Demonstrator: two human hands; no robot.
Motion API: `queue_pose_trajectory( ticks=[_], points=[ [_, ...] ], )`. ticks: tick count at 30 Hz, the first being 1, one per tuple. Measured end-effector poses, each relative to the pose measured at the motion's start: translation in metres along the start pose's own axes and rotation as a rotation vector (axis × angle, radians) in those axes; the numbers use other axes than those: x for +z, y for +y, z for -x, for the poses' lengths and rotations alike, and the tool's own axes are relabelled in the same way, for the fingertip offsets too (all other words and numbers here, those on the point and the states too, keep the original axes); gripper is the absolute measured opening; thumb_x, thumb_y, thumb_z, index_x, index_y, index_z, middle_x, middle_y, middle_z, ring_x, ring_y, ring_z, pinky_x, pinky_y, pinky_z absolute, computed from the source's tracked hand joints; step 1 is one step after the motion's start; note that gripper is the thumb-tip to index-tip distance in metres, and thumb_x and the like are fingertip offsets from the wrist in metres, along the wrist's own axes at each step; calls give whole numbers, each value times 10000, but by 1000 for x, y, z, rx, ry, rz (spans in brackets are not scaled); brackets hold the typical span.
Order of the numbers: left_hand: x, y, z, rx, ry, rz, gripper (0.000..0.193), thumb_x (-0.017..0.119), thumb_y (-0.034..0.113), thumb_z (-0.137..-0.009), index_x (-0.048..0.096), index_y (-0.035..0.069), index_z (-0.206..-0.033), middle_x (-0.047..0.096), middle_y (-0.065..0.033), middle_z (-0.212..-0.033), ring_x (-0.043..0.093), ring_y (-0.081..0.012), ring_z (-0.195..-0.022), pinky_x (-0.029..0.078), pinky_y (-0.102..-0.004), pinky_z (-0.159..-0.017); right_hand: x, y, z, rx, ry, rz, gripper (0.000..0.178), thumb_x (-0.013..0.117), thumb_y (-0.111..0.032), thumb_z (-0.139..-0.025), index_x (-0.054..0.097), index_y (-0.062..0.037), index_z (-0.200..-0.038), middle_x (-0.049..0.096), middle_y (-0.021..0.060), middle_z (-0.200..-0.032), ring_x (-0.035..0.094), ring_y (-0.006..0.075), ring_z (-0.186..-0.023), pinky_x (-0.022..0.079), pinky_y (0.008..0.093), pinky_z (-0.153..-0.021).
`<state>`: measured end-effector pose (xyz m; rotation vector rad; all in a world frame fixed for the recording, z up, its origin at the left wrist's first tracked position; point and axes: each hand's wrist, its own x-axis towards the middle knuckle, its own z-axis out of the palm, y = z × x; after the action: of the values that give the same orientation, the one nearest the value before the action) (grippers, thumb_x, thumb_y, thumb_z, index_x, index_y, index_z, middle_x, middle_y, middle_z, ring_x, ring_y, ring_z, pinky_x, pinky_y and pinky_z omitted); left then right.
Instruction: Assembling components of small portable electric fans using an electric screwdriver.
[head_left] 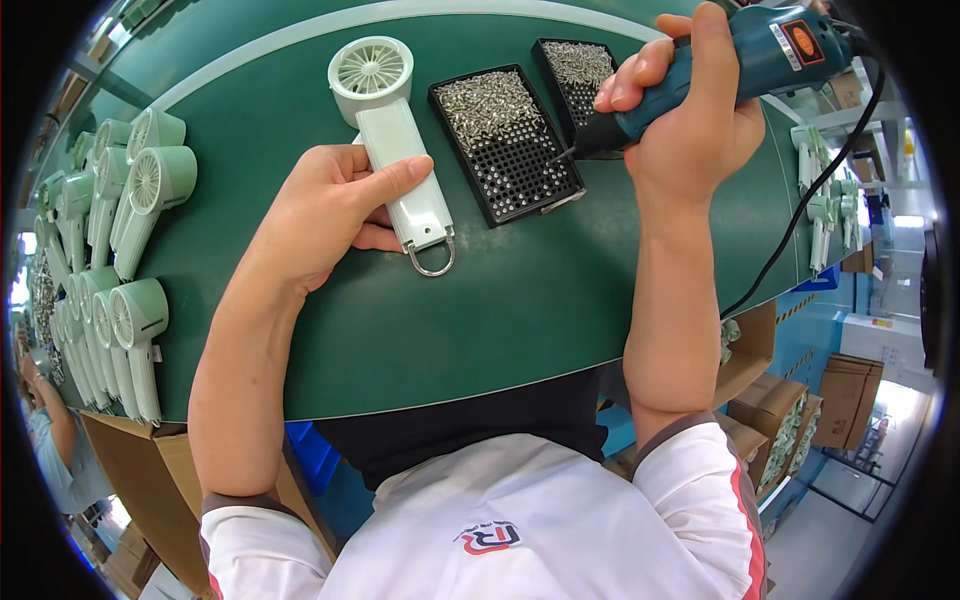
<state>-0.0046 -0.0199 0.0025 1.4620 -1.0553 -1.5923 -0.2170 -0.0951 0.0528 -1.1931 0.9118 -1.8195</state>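
Note:
My left hand [345, 205] is closed around the handle of a pale green handheld fan [397, 165]. The fan's round grille points away from me, and a metal loop hangs from the handle's near end. My right hand [690, 120] grips a teal electric screwdriver [745, 60] with a black nose. Its bit reaches down to the right side of a black screw tray [510, 195]; whether a screw sits on the tip is too small to tell. Loose silver screws [490, 105] heap at the tray's far end, with others standing in its holes.
A second black screw tray [580, 65] lies behind the first. Several pale green fans [130, 210] stand in rows on the left of the green table [500, 330], and more [820, 200] are at the far right. The screwdriver's black cable [815, 185] curves down the right side. Cardboard boxes [775, 410] sit below.

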Motion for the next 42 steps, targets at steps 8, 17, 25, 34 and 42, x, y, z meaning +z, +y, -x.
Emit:
queue_pose_trajectory(
  ticks=[8, 17, 25, 34, 42],
  points=[
    [2, 2, 1, 5, 0, 0, 447, 738, 298, -972, 662, -105, -1150, 731, -157, -986, 751, -206, -835, 660, -332, -732, -15, 20, -18, -1, 40, -37, 344, 648, -303, -1019, 579, 18, -919, 502, 50, -593, 525, 165, -413, 471, 324, -390],
    [0, 2, 1, 4, -15, -3, 435, 735, 291, -975, 662, -105, -1139, 732, -155, -981, 748, -203, -830, 660, -331, -722, -3, 5, -10, 32, 40, 48, 319, 651, -262, -1020, 590, 24, -896, 533, 55, -596, 541, 166, -418, 477, 322, -396],
    [0, 0, 0, 6, -5, -2, 442, 732, 298, -976, 668, -114, -1123, 734, -156, -971, 746, -199, -819, 656, -319, -719, -2, 2, 16, -79, -203, 193, 204, 667, -88, -989, 675, 39, -829, 634, 57, -616, 596, 118, -471, 484, 272, -435],
    [-1, -1, -1, 11, -8, -4, 459, 736, 307, -971, 668, -126, -1107, 737, -179, -956, 753, -211, -811, 655, -330, -725, -9, 5, 6, -47, -211, 35, 218, 757, -131, -946, 716, 73, -878, 666, 76, -682, 634, 124, -553, 515, 263, -517],
    [-1, -1, -2, -1, -5, -6, 464, 740, 310, -971, 660, -126, -1112, 737, -182, -959, 754, -218, -819, 654, -338, -728, -16, 18, -7, -112, -184, 22, 270, 693, -190, -980, 621, 71, -972, 612, 92, -641, 588, 183, -467, 527, 352, -455]
  ],
)
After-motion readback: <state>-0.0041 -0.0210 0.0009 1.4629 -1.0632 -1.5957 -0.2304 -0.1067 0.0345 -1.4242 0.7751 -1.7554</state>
